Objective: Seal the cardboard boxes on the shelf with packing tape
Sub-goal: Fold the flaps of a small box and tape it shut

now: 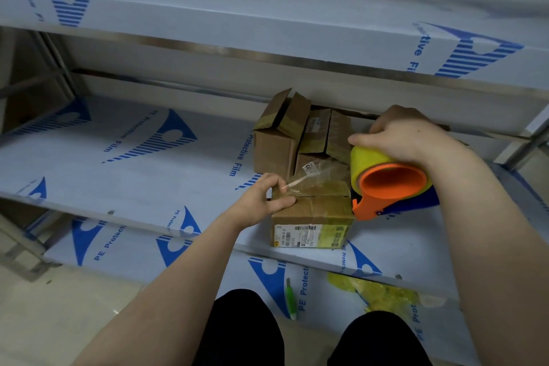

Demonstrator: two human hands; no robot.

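Knees [237, 333] in dark trousers fill the frame bottom, so the person is low in front of the rack, with the middle shelf [118, 157] in easy arm reach.

Front box [312, 217] sits at that shelf's front lip, flaps down, seam running left-right across the top. Tape strip [315, 183] spans the top near the seam. It looks partly lifted off the cardboard; can't tell how much is stuck.

Left hand [261, 199]: fingers and thumb pinch the free tape end at the box's left top edge, thumb lying along the edge. Reads as the anchor: it fixes the end and stops the box sliding under pull.

Right hand [407, 137]: wrapped over the yellow tape roll [368, 157] on the orange/blue tape dispenser [392, 187], at the box's right end, tilted with the core facing camera. Gripping the roll probably brakes it for tension.

Judgement: mid-seal on this box. Next up: lower the strip onto the seam, press, cut at the right edge. Risk: wrinkles, or tape landing off-seam.

Open boxes [279, 134] sit just behind, touching each other, flaps up. Look unsealed, likely queued.

Lower shelf [133, 249] holds a green-handled cutter [290, 297] and a crumpled yellow tape wad [383, 294], both within reach. Upper shelf [237, 18] is close overhead, so clearance is limited. Blue-printed protective film covers all the shelves.
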